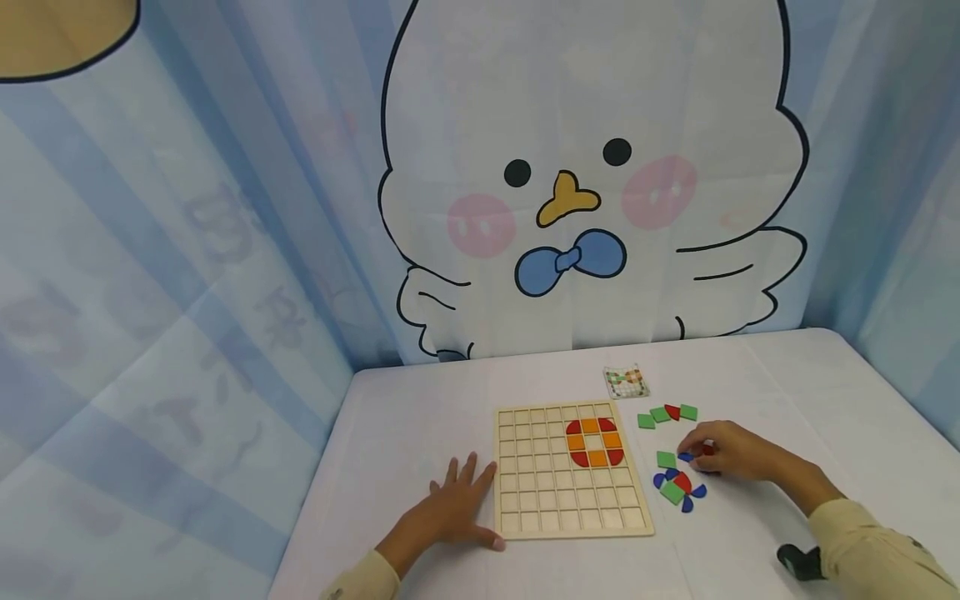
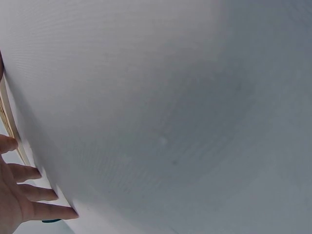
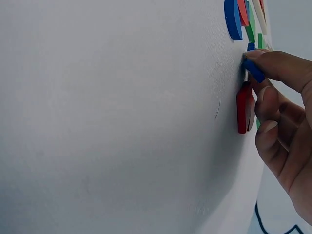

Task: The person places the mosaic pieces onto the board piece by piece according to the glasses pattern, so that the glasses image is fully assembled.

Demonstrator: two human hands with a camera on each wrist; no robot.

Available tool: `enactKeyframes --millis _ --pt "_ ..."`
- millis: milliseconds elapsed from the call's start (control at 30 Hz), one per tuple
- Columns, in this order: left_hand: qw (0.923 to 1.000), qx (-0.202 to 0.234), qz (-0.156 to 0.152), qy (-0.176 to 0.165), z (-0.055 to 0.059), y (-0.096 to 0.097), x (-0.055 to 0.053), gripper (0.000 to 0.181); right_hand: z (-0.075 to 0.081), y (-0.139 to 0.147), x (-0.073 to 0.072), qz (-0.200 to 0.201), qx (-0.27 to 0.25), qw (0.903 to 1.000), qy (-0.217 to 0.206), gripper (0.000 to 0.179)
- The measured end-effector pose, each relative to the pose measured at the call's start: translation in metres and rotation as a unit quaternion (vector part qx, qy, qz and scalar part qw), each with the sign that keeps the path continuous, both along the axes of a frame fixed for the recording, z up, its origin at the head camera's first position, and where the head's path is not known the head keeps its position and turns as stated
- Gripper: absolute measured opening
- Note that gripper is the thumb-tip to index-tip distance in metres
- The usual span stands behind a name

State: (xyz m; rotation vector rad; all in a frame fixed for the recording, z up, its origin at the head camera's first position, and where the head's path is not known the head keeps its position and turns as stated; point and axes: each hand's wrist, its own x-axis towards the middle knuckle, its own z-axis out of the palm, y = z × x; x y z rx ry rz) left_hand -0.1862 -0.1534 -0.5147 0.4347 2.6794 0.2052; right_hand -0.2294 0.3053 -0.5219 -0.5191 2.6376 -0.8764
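Observation:
A wooden grid board [image 1: 527,478] lies on the table, its upper right cells filled by a ring of red quarter-circle tiles [image 1: 580,459] and orange square tiles [image 1: 597,458]. My left hand [image 1: 453,507] rests with fingers spread at the board's left edge; in the left wrist view its fingers [image 2: 41,195] are straight. My right hand [image 1: 731,451], right of the board, pinches a blue tile [image 3: 254,71] between thumb and index finger, close over the table. A red tile [image 3: 242,109] stands near those fingertips in the right wrist view.
Loose green [image 1: 666,459], red and blue tiles [image 1: 699,491] lie between board and right hand, some overlapping. More green tiles [image 1: 647,421] sit farther back. A small pattern card [image 1: 626,382] lies behind the board. A dark object [image 1: 799,562] is by the right sleeve.

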Motion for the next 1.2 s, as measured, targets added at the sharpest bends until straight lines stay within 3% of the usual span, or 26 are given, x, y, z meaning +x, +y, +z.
enactKeyframes --millis 433,867,1200 --pt "1.0 -0.001 0.0 -0.003 -0.002 -0.001 0.0 0.117 -0.002 -0.008 0.001 -0.043 0.033 0.9983 0.021 0.014" --pt "1.0 -0.003 0.001 -0.001 -0.005 -0.002 -0.002 0.118 -0.001 -0.013 0.005 -0.027 0.034 0.9987 0.025 0.012" --pt "1.0 0.001 -0.004 -0.001 -0.006 -0.003 -0.002 0.119 -0.003 -0.017 0.008 -0.04 0.0 0.9991 0.009 0.02"
